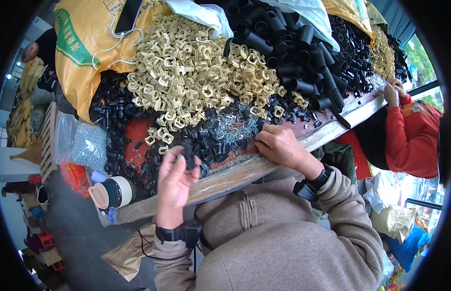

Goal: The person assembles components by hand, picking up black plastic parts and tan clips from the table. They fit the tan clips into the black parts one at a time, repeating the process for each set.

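Observation:
My left hand (176, 182) is raised over the near table edge, its fingers closed around a small black plastic part (188, 154). On the wooden rim of the table rests my right hand (282, 146), fingers curled and pinched together; their tips are hidden, so what they hold does not show. Just left of the right hand lies a loose pile of small silvery screws (231, 130). Small black plastic pieces (206, 145) are scattered between the two hands. A big heap of beige plastic clip-like parts (191, 72) rises beyond them.
Black plastic tubes (303, 58) are piled at the back right. At the left stand a bag of screws (89, 145) and a cup with a pink lid (116, 191). The wooden rim (235, 178) borders the table. A person in red (412, 131) works at the far right.

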Demonstrator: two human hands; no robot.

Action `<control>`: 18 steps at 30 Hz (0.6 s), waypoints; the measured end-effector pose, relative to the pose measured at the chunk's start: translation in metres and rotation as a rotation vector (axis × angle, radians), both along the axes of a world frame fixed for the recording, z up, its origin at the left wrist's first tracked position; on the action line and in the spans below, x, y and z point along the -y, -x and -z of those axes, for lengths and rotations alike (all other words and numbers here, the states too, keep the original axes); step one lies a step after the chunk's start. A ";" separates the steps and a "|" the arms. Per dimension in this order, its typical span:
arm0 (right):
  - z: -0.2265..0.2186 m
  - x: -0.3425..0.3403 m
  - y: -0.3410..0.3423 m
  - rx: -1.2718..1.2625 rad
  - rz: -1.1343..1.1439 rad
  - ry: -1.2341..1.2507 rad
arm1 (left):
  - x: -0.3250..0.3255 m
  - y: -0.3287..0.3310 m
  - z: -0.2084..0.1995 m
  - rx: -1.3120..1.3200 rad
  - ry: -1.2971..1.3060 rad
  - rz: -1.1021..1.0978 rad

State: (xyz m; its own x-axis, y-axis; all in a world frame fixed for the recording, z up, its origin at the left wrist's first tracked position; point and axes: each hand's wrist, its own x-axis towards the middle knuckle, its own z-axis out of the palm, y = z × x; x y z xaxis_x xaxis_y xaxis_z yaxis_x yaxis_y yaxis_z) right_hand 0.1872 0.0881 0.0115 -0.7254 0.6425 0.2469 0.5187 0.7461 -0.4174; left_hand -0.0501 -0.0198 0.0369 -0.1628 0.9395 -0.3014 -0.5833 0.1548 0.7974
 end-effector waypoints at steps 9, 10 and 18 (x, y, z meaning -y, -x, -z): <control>0.003 0.008 0.013 0.073 0.118 -0.076 | 0.007 -0.035 0.017 0.265 0.077 0.218; 0.005 0.008 0.013 0.079 0.114 -0.095 | 0.007 -0.037 0.018 0.265 0.075 0.217; 0.004 0.007 0.011 0.098 0.048 -0.188 | 0.006 -0.042 0.020 0.290 0.117 0.260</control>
